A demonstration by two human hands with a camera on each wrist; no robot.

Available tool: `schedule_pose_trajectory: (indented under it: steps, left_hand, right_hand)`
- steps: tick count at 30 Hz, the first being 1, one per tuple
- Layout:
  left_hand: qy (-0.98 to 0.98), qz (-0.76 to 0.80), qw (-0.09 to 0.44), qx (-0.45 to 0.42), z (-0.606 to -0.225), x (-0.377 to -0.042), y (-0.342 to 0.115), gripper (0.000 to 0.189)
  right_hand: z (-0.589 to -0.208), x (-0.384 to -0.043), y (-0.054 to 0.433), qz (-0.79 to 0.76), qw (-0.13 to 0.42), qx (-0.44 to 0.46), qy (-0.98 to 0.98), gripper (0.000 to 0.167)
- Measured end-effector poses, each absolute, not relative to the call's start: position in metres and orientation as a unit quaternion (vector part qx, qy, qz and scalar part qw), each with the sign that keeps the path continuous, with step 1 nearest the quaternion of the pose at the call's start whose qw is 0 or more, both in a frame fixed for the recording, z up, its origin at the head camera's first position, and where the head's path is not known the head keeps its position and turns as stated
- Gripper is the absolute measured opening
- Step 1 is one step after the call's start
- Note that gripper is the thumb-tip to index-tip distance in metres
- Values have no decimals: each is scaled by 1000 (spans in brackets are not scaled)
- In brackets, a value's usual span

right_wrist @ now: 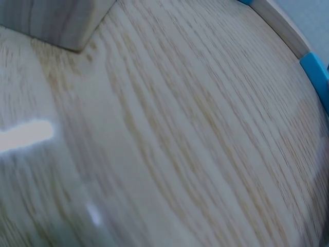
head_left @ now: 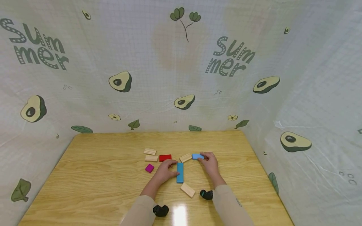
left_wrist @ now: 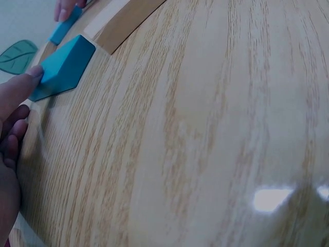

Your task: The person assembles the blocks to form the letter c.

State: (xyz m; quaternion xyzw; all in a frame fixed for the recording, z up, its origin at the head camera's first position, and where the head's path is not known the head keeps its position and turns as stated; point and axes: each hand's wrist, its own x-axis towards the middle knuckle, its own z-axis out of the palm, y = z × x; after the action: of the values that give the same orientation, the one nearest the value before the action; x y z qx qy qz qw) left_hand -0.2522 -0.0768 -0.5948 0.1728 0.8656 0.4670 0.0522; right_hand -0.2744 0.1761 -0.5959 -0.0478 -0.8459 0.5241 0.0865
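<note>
The likeliest trouble is a shunted row: the light blue block (head_left: 195,156), the slanted plain wooden block (head_left: 185,158) and the long blue block (head_left: 180,173) sit end to end, seemingly touching or nearly so; any sideways push from the right grip (head_left: 210,164) could pass along the line and turn the long block; uneven thumb pressure from the left grip (head_left: 165,170) could skew it as well; the red block (head_left: 165,157) lies right beyond the left knuckles, so a careless lift might knock it; the lower plain block (head_left: 188,190) lies just off the long block's near end, where a pull toward the person could bump it.

As for the grips, the right one is clamped on the light blue block, finger on the far edge and thumb on the near edge, at the right end, leaving the left part free; the left one has thumb and forefinger apart, the thumb touching the long block's left side partway along and the forefinger by its far end; whether they truly pinch it I cannot tell; the long block lies flat on the surface (head_left: 99,175), to the right of that hand.
</note>
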Motion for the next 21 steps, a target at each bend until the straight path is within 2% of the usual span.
schedule_pose_trajectory:
  steps: [21]
  left_hand:
    - [865, 467, 54, 172, -599, -254, -77, 51]
  right_hand:
    - [-597, -277, 170, 491, 115, -60, -861, 25]
